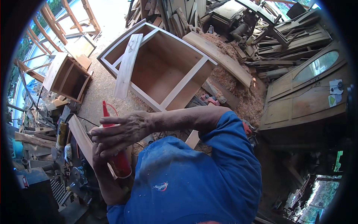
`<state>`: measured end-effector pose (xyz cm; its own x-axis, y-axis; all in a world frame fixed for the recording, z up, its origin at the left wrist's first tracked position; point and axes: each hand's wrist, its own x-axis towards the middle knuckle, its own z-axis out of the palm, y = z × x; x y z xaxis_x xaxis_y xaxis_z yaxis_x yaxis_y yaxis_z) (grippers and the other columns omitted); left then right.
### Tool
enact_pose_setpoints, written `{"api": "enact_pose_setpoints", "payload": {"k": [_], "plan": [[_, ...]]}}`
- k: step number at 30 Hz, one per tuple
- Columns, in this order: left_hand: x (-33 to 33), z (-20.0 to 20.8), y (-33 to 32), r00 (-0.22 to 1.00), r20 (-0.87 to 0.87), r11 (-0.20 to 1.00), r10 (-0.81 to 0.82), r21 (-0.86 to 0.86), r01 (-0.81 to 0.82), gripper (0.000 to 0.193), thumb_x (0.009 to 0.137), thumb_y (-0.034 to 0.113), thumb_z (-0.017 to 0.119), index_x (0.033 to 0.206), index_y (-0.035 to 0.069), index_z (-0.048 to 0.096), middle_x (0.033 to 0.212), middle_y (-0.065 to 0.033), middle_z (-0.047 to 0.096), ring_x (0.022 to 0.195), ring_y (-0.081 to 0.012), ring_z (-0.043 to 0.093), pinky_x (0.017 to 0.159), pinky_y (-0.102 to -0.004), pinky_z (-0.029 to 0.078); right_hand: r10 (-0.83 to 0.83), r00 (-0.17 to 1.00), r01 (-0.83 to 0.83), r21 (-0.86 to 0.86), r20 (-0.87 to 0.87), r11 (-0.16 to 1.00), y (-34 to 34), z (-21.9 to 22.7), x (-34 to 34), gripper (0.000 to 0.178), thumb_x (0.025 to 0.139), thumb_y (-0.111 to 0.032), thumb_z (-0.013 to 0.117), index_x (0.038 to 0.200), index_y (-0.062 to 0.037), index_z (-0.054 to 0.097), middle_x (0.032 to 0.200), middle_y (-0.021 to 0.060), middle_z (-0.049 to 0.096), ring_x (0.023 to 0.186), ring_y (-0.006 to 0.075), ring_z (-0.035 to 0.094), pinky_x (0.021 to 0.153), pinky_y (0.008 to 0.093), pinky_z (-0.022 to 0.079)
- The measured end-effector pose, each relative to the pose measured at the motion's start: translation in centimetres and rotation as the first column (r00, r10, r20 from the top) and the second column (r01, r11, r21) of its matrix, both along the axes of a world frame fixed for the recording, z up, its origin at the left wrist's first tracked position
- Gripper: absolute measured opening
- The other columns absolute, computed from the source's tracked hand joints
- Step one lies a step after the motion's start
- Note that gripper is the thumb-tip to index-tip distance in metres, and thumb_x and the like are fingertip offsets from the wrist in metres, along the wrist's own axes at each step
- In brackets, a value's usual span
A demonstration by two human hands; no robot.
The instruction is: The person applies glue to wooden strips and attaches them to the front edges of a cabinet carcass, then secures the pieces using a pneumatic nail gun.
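In front of the blue cloth shirt (186, 179), a round red plastic bottle with a thin red spout (121, 165) is held up at a tilt, its spout pointed away from the body. The bottle is covered across its upper part by the right hand (125, 131), whose fingers are bent over it and closed around it; how hard it is squeezed cannot be told. The left hand (99, 155) is mostly hidden below the right one, beside the bottle, so its grip cannot be told.

Near the hands, on the left, a long pale wooden board (82, 138) is seen set at a slant. Farther out, a big open brown wooden cabinet with pale edges (183, 82) is placed on the ground, and a loose pale flat board (128, 65) is laid across its left part. Beside the cabinet, a long thick wooden plank (220, 58) is bordered by curly light-brown wood shavings (257, 106). At the far right, a brown wooden panel with an oval mirror (294, 102) is seen.
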<state>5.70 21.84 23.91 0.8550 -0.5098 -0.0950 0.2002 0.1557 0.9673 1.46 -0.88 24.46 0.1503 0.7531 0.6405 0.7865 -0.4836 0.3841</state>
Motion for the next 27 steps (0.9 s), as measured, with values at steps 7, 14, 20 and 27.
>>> {"api": "enact_pose_setpoints", "payload": {"k": [7,14,20,27], "plan": [[-2.0,-3.3,-13.7,0.859,0.214,0.88,-0.465,0.217,0.423,0.053,0.1,0.029,0.063,0.143,0.003,0.046,0.131,-0.0183,0.061,0.113,-0.0276,0.068,0.092,-0.0422,0.06,-0.361,0.932,0.36,-0.037,-0.017,0.932,-9.6,0.6,-7.1,0.062,0.089,-0.023,0.063,0.148,-0.0271,0.042,0.128,0.0131,0.055,0.129,0.034,0.054,0.118,0.0535,0.037],[2.6,-8.2,-21.4,0.377,-0.497,0.598,-0.781,-0.422,0.682,0.042,0.105,0.022,0.057,0.143,0.005,0.048,0.123,-0.011,0.065,0.103,-0.0192,0.071,0.082,-0.0369,0.064,-0.596,0.77,0.616,0.019,-0.227,0.788,-13.0,0.1,-10.0,0.042,0.078,-0.019,0.074,0.117,-0.0147,0.059,0.112,0.0137,0.06,0.114,0.0342,0.063,0.109,0.0561,0.048],[4.8,-8.3,-23.8,0.502,0.236,0.5,-0.832,-0.072,0.863,0.053,0.096,0.027,0.071,0.141,0.005,0.052,0.133,-0.0139,0.061,0.123,-0.0244,0.061,0.101,-0.0368,0.054,-0.598,0.579,0.809,0.48,-0.554,0.338,-12.0,-0.5,-8.7,0.065,0.07,-0.014,0.084,0.127,-0.0076,0.052,0.114,0.0182,0.061,0.11,0.0382,0.064,0.101,0.0523,0.051],[3.2,-7.3,-27.9,0.5,0.315,0.541,-0.807,0.055,0.839,0.025,0.102,0.02,0.064,0.118,0.002,0.068,0.094,-0.0131,0.071,0.089,-0.0203,0.069,0.083,-0.0321,0.053,0.001,0.878,0.435,0.797,-0.478,-0.419,-12.9,-0.6,-7.1,0.064,0.073,-0.01,0.083,0.128,-0.0036,0.051,0.113,0.0118,0.066,0.098,0.0217,0.069,0.088,0.0354,0.057]]}}
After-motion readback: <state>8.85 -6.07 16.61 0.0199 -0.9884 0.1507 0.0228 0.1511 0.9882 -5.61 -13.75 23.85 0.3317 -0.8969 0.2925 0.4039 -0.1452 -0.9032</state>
